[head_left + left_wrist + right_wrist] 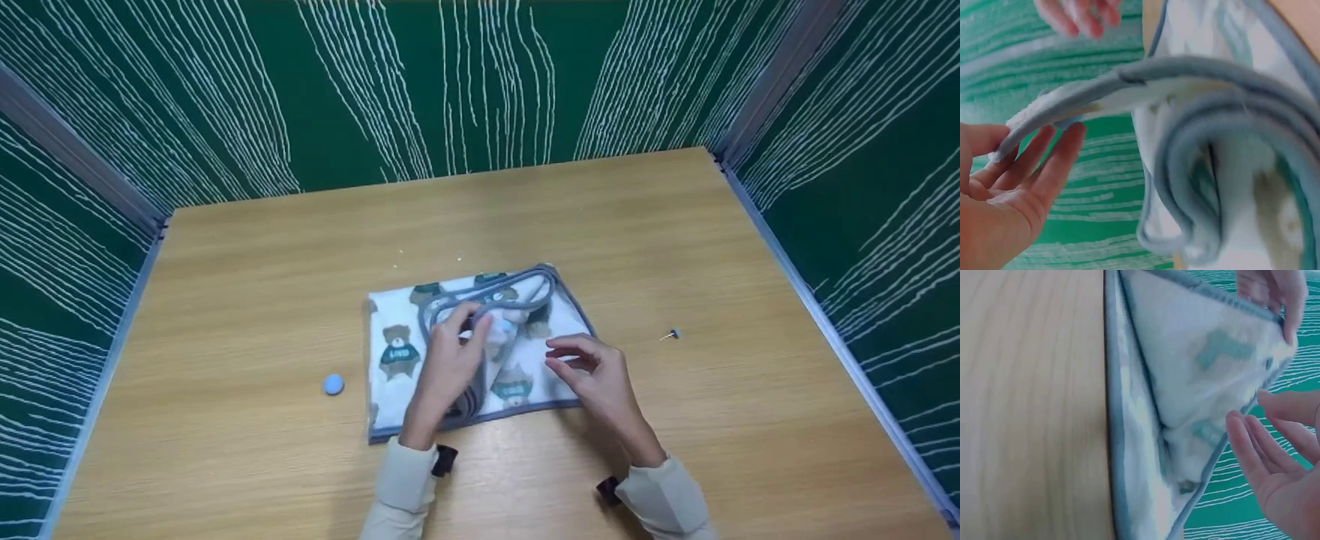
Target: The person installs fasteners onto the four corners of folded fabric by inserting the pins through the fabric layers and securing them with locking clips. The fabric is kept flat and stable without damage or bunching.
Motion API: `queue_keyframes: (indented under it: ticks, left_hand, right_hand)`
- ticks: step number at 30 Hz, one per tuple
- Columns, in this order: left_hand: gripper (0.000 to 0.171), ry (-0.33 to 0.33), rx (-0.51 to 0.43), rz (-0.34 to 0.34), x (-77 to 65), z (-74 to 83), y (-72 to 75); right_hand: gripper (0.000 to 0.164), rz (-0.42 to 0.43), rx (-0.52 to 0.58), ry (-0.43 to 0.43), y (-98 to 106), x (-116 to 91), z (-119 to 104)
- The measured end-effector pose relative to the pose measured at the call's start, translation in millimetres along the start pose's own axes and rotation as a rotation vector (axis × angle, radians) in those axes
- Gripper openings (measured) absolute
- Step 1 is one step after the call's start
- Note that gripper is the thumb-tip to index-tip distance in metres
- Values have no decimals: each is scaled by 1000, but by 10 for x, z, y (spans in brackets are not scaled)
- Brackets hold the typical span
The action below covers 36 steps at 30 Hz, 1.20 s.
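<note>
A folded white blanket point(397, 311) with a bear print and grey-blue edging lies on the table, one part lifted and curling over itself. My left hand point(455, 349) pinches a raised corner of it between thumb and fingers, as the left wrist view shows. Beneath that corner, by the fingertips, a small light-blue piece point(1068, 122) shows; most of it is hidden. Above the blanket's right part is my right hand point(596, 375), its fingers loosely bent and thumb apart, holding nothing visible. In the right wrist view this hand point(1283, 455) appears close to the blanket's edge.
A round light-blue cap point(334, 385) lies on the wooden table point(247, 322) left of the blanket. On the right lies a small pin with a blue head point(672, 334). Tiny white bits point(460, 259) lie behind the blanket. Green, white-streaked panels point(360, 90) border the table.
</note>
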<state>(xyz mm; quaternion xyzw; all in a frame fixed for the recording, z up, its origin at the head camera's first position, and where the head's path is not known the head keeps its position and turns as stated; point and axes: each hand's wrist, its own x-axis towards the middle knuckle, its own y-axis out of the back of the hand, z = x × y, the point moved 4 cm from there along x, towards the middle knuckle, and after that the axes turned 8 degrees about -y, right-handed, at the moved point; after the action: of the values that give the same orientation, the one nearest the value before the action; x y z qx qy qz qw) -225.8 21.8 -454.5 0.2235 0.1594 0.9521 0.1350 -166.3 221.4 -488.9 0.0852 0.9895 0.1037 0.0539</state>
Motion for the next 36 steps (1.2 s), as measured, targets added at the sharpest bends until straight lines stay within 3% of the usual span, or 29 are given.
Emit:
queue_keyframes:
  ticks: [8, 12, 16, 19, 27, 30, 33, 36]
  left_hand:
    - [18, 148, 9, 216, -39, -366, 402]
    - [14, 251, 12, 280, -93, -560, 519]
    - [15, 342, 21, 263, -157, -724, 539]
    - [17, 368, 43, 248, -186, -796, 539]
    - [16, 371, 239, 219, -238, -819, 529]
    - [16, 355, 265, 185, -241, -789, 490]
    - [21, 339, 301, 154, -248, -748, 450]
    - [23, 287, 361, 140, -256, -695, 422]
  right_hand:
    - [17, -1, -87, -38, 176, 17, 226]
    - [16, 22, -115, -55, 300, 3, 275]
    - [15, 75, -133, -35, 424, -21, 295]
    - [15, 114, -134, -4, 494, -35, 298]
    - [13, 184, -146, 30, 633, -51, 331]
    - [13, 207, -132, 31, 702, -64, 338]
    - [14, 210, -139, 16, 746, -121, 207]
    - [15, 218, -139, 29, 807, -121, 198]
